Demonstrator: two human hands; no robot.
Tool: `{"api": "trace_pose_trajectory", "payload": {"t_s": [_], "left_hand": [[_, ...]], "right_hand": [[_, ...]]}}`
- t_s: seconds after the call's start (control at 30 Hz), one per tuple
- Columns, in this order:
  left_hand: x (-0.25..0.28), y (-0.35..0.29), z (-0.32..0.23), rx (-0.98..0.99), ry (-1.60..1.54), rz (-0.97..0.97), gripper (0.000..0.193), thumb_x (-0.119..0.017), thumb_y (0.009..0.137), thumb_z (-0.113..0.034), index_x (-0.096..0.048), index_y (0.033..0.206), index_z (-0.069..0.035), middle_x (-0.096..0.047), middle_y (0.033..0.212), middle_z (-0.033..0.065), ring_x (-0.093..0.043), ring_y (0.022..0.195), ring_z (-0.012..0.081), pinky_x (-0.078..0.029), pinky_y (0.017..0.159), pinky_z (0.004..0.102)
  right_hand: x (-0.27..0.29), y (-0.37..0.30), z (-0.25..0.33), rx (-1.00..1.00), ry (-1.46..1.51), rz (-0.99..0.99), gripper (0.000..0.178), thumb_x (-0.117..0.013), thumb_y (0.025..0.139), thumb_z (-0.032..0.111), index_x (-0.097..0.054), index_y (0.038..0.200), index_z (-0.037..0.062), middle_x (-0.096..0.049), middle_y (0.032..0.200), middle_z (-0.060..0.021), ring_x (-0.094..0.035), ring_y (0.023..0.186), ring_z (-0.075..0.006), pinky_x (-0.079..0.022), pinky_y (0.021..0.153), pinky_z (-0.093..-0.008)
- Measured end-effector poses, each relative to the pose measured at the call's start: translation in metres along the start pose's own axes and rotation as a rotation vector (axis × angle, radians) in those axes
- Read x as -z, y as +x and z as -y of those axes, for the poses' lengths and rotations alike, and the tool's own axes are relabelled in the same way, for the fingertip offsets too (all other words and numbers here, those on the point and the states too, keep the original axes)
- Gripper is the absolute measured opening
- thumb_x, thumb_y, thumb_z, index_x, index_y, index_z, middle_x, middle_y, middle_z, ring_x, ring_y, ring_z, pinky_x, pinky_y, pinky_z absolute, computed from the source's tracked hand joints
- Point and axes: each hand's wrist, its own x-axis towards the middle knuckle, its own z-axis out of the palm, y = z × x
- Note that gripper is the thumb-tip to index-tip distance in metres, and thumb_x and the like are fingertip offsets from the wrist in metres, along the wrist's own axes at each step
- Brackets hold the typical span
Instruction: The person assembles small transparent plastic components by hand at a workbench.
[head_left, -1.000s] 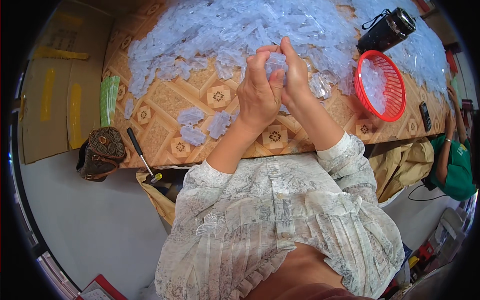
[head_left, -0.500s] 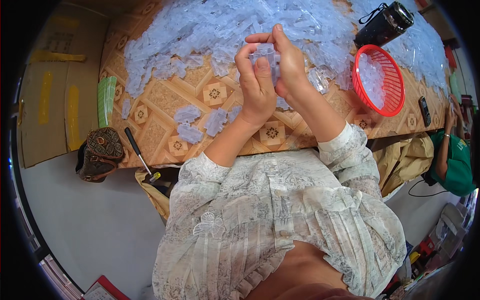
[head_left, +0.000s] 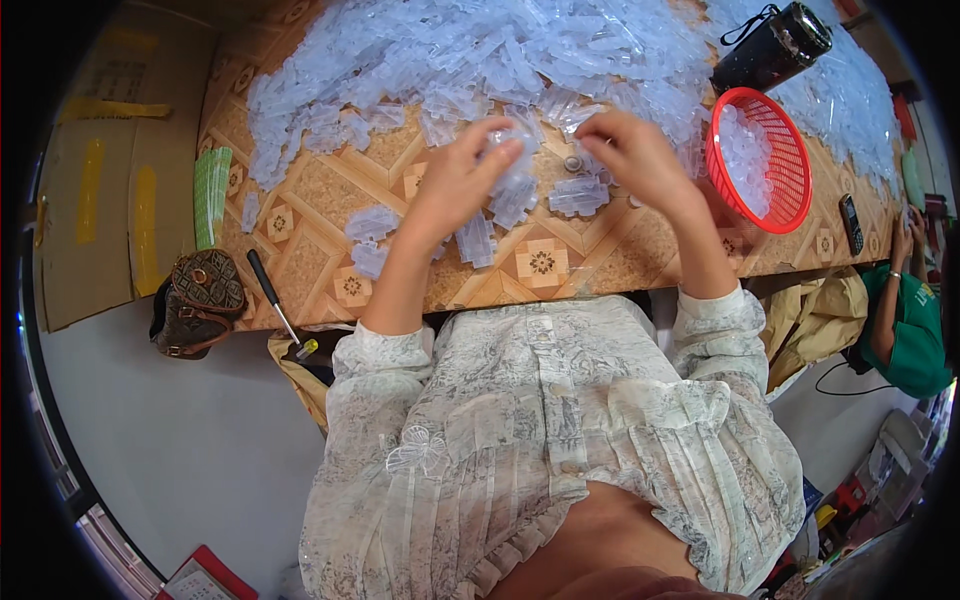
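My left hand (head_left: pixel 462 178) is closed on a clear plastic piece (head_left: pixel 515 143) with a rounded outline, gripped between thumb and fingers. To the right, my right hand (head_left: pixel 640 160) hovers over the table with thumb and fingertips drawn together; what they hold, if anything, is too small to make out. A small round part (head_left: pixel 572 163) lies just below those fingertips. Nearer to me rests a ribbed clear plastic piece (head_left: pixel 578 197). Another clear piece (head_left: pixel 476 241) lies under my left wrist, and a few similar pieces (head_left: pixel 372 223) lie farther left.
A large heap of clear plastic parts (head_left: pixel 480 50) covers the far side of the patterned table (head_left: pixel 320 215). At right are a red basket (head_left: pixel 790 200) of small translucent parts, a black flask (head_left: pixel 770 48) and a phone (head_left: pixel 850 222). A hammer-like tool (head_left: pixel 270 290) overhangs the front edge. A co-worker's green sleeve (head_left: pixel 905 330) shows far right.
My hands, earlier pressed together around a clear piece, have moved apart, left hand leftward and right hand rightward. Clear pieces in front of me now lie differently.
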Motion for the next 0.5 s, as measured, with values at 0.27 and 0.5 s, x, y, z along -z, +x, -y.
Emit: {"api": "trace_pose_trajectory", "payload": {"t_s": [0.27, 0.5], "left_hand": [[-0.029, 0.002, -0.003, -0.252, 0.354, -0.132, 0.044, -0.055, 0.093, -0.036, -0.057, 0.124, -0.004, -0.059, 0.103, 0.0176, -0.057, 0.096, 0.0345, -0.045, 0.084, 0.0397], [0.031, -0.03, 0.007, -0.149, 0.265, -0.334, 0.03, -0.058, 0.091, -0.024, -0.065, 0.11, -0.002, -0.063, 0.089, 0.014, -0.063, 0.084, 0.0308, -0.048, 0.077, 0.0374]], "right_hand": [[-0.034, 0.011, 0.005, -0.009, -0.612, 0.137, 0.018, -0.067, 0.079, 0.017, -0.063, 0.091, 0.0052, -0.063, 0.089, -0.0175, -0.064, 0.083, -0.0376, -0.052, 0.069, -0.0465], [-0.03, 0.012, 0.006, 0.003, -0.612, 0.068, 0.014, -0.063, 0.081, 0.018, -0.061, 0.089, 0.006, -0.062, 0.088, -0.0143, -0.062, 0.079, -0.037, -0.051, 0.067, -0.046]]}}
